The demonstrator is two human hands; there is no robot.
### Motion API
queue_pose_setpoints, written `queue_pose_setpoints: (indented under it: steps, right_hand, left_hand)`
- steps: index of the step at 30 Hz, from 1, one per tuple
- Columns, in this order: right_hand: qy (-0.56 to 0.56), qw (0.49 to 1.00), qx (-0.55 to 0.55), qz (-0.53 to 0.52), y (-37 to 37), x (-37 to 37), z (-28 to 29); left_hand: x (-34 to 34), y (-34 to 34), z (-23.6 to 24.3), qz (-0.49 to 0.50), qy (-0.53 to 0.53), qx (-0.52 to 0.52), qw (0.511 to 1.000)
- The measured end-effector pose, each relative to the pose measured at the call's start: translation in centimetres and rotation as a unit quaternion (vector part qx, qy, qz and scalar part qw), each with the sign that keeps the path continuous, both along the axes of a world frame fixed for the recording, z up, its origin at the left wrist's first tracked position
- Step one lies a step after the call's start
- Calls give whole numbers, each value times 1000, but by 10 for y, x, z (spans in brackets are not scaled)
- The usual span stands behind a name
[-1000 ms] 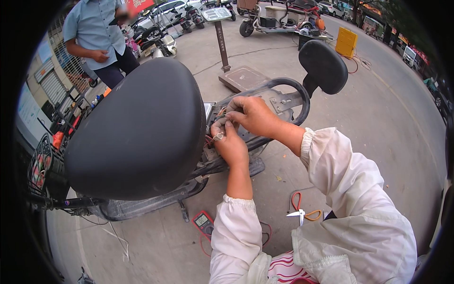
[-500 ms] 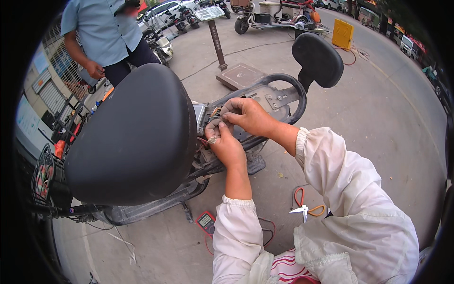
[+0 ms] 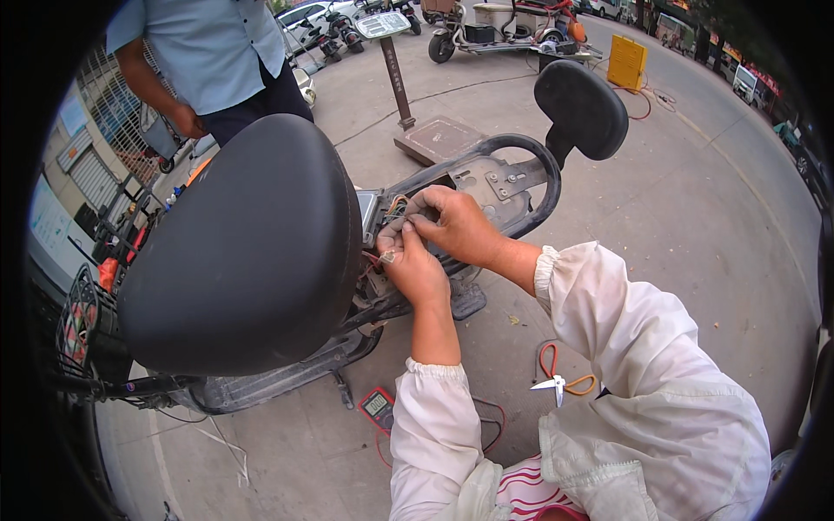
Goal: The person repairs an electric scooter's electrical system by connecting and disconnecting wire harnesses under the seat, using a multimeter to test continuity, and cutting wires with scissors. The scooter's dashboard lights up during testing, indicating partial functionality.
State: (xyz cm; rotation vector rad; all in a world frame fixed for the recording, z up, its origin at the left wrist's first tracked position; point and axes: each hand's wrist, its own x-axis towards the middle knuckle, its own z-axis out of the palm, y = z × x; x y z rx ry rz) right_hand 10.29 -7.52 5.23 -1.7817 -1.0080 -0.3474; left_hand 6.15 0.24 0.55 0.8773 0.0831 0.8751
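Note:
In front of me stands an electric scooter with its black seat (image 3: 243,252) tipped up. My left hand (image 3: 417,265) is closed in a pinch on thin wires above the open space behind the seat, with a small pale connector (image 3: 387,257) beside its fingers. My right hand (image 3: 456,224) meets it there, thumb and fingertips pinched on a wire, almost touching the left fingertips. Coloured wires (image 3: 397,207) run out next to a silvery box (image 3: 368,207). The fingers hide the exact spot where the wires are gripped.
On the ground lie scissors (image 3: 560,382) with red-orange handles and a red multimeter (image 3: 378,406) with leads. A black backrest (image 3: 582,108) rises behind the rack rail (image 3: 556,187). Beyond are a platform scale (image 3: 439,139), a yellow box (image 3: 627,62) and a person in a blue shirt (image 3: 208,61).
My hands stay pinched together at the wires, with the right hand shifted slightly down. The person in the blue shirt has come closer and moved a little to the right.

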Motion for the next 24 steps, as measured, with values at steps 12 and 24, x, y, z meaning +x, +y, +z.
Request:
queue_pose_setpoints:
  steps: [12,24]
  right_hand:
    - [-37,999,-25,-24,-4,-2,1]
    - [669,739,64,55,8,9,32]
  left_hand:
    - [2,-3,-2,30,42,45,998]
    - [-1,0,-5,-23,-14,-30,999]
